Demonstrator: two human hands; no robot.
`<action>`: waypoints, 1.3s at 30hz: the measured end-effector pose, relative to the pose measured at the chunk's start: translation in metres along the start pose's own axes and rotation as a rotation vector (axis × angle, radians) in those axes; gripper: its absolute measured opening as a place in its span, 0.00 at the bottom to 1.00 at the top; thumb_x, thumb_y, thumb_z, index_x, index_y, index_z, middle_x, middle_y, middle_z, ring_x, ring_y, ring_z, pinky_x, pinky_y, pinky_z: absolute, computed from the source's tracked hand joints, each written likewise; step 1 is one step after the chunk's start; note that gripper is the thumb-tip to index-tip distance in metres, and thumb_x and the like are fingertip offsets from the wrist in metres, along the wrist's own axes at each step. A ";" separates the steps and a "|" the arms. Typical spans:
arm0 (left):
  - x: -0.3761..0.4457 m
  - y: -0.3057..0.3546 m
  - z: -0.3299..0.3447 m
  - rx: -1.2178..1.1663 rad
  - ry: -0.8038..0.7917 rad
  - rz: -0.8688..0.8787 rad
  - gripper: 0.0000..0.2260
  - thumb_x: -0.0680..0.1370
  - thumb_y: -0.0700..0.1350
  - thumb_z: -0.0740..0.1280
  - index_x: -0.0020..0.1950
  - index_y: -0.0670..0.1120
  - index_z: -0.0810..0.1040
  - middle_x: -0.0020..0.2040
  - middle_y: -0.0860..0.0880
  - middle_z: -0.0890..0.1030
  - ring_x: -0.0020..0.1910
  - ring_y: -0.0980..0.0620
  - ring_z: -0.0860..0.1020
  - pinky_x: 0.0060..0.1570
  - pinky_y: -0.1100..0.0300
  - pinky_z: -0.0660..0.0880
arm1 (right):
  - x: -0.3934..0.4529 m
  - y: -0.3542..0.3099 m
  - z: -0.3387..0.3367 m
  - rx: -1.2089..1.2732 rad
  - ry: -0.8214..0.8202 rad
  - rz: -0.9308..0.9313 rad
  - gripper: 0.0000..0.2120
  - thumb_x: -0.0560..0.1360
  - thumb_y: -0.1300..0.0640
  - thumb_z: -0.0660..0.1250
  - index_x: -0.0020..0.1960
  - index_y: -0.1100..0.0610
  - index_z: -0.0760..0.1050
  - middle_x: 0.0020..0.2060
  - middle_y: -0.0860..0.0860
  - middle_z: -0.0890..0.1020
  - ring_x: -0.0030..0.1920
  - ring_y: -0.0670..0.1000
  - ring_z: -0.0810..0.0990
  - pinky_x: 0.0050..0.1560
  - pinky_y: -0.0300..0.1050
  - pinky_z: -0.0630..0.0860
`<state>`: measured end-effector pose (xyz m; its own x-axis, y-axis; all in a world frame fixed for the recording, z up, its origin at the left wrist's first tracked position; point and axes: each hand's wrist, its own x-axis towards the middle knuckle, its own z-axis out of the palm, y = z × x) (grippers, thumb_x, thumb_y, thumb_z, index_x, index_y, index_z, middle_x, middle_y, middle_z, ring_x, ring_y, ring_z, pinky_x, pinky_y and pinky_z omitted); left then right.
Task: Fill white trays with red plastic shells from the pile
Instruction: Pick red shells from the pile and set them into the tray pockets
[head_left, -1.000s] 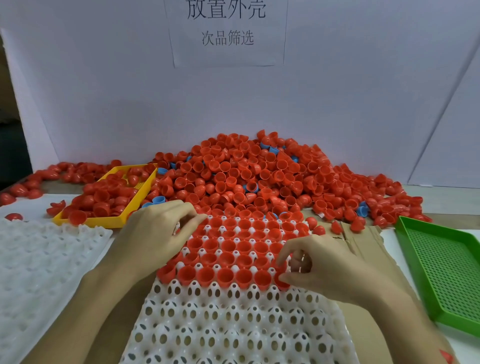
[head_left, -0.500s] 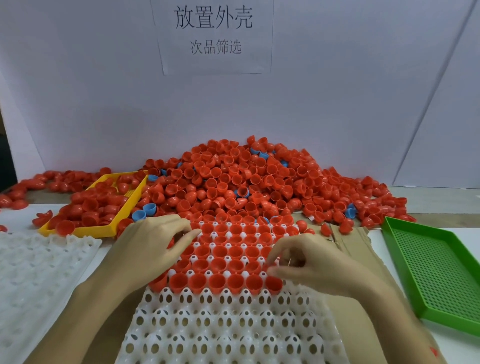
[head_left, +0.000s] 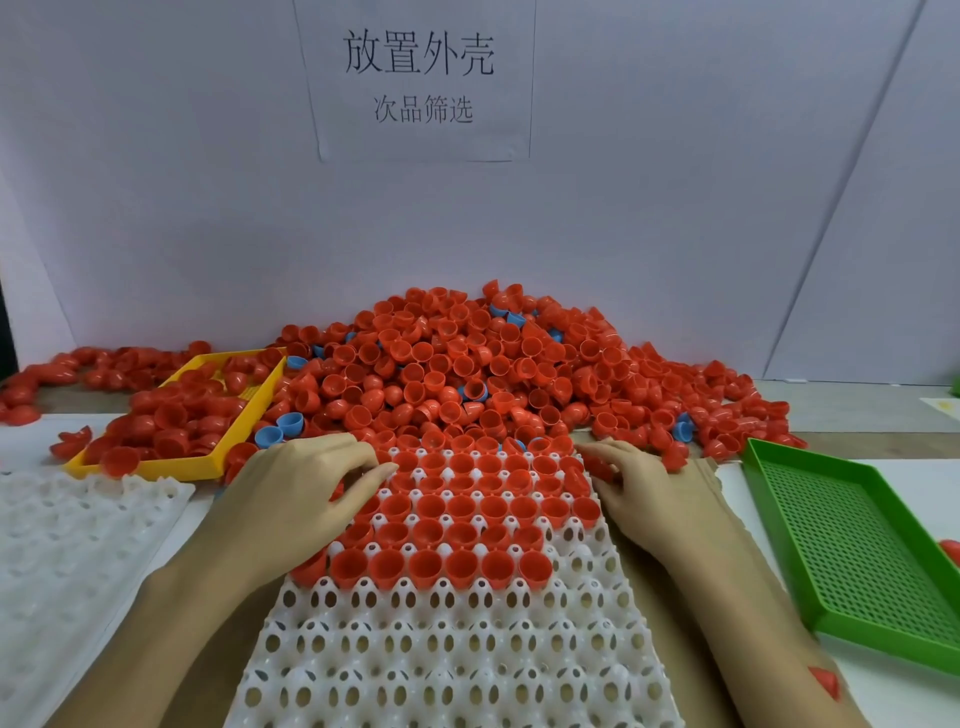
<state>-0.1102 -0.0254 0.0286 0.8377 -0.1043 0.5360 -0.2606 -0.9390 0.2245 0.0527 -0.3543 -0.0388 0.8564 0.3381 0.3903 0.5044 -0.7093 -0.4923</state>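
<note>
A large pile of red shells (head_left: 467, 364) fills the centre of the frame against a white back wall, with a few blue shells (head_left: 280, 428) mixed in. Below it, a white tray (head_left: 457, 649) runs to the bottom edge; its upper rows hold red shells, open side up, and its lower rows are bare. The left hand (head_left: 301, 493) rests on the tray's upper left corner, fingers (head_left: 374, 470) lying over seated shells. The right hand (head_left: 639, 488) lies at the tray's upper right edge, fingers reaching into the pile's foot. A yellow tray (head_left: 208, 462) holding red shells sits at centre left, a second white tray (head_left: 78, 545) at lower left, a green tray (head_left: 852, 551) at right. A printed sign (head_left: 421, 78) hangs at top centre.
</note>
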 end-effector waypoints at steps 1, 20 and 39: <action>0.000 0.000 0.000 0.005 -0.002 0.000 0.13 0.79 0.56 0.64 0.41 0.52 0.82 0.33 0.60 0.76 0.31 0.62 0.75 0.31 0.71 0.69 | 0.001 -0.002 0.002 0.009 0.020 0.016 0.16 0.78 0.62 0.72 0.63 0.50 0.83 0.58 0.45 0.82 0.55 0.43 0.78 0.59 0.41 0.79; -0.005 0.067 0.019 -0.489 -0.033 0.042 0.18 0.82 0.48 0.69 0.72 0.58 0.74 0.69 0.64 0.73 0.60 0.64 0.78 0.56 0.73 0.74 | -0.028 -0.108 -0.027 1.263 -0.556 0.124 0.14 0.83 0.60 0.65 0.67 0.62 0.79 0.55 0.60 0.84 0.54 0.57 0.83 0.56 0.46 0.82; -0.004 0.067 0.014 -0.374 0.061 -0.096 0.13 0.77 0.44 0.74 0.62 0.51 0.84 0.54 0.61 0.82 0.54 0.61 0.78 0.58 0.75 0.69 | -0.040 -0.121 -0.009 0.544 -0.277 -0.242 0.14 0.82 0.63 0.66 0.62 0.48 0.71 0.41 0.48 0.85 0.43 0.51 0.85 0.44 0.43 0.82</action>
<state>-0.1240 -0.0927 0.0303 0.8397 0.0089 0.5429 -0.3484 -0.7580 0.5514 -0.0437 -0.2878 0.0118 0.6715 0.6476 0.3602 0.6083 -0.2040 -0.7671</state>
